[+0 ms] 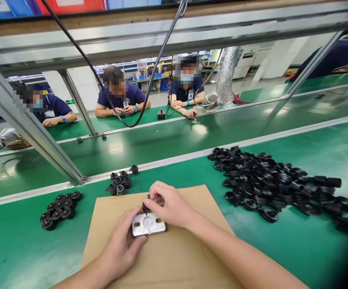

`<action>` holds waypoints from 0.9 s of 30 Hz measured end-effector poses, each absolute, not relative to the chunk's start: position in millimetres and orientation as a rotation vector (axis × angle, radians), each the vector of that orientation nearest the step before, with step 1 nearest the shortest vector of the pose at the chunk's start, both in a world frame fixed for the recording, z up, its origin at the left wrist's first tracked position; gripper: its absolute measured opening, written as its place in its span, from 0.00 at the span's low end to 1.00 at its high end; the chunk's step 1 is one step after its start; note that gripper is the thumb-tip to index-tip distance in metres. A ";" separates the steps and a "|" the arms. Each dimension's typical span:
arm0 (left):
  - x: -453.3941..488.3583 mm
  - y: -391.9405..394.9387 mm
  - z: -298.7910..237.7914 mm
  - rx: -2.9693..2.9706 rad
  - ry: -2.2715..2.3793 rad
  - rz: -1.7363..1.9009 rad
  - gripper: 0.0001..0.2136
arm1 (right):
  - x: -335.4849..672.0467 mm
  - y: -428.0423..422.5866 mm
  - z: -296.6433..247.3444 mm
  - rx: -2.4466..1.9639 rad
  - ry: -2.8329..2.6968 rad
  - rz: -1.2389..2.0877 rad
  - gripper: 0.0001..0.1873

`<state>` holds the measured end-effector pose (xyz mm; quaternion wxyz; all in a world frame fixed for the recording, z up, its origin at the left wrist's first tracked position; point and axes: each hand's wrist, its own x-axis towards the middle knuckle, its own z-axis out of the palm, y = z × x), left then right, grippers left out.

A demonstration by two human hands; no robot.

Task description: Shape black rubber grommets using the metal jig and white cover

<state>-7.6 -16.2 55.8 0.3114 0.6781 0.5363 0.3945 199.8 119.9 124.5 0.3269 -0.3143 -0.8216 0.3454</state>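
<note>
A silver metal block with two oval slots and a round recess lies on a brown cardboard sheet. My left hand grips the block's left end between thumb and fingers. Just above the block's far edge, my right hand pinches a small round black plastic part. The fingers partly cover that part, and I cannot tell whether it touches the block.
Loose black plastic parts form a large pile on the right of the green bench. Two small groups of round black parts stand on the left. A metal post and a hanging cable are ahead. Several people sit beyond.
</note>
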 end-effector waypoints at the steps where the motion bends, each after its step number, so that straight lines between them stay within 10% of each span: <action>1: -7.6 -15.7 57.3 1.794 1.408 1.042 0.33 | 199.5 119.3 124.5 -0.796 -2.179 0.895 0.12; 9: -5.4 -14.4 63.4 1.801 1.384 1.051 0.34 | 199.0 127.4 121.8 -0.756 -2.318 0.773 0.02; 27: -15.1 -16.7 64.4 1.685 1.267 1.074 0.28 | 196.7 109.7 120.5 -0.647 -2.206 0.684 0.19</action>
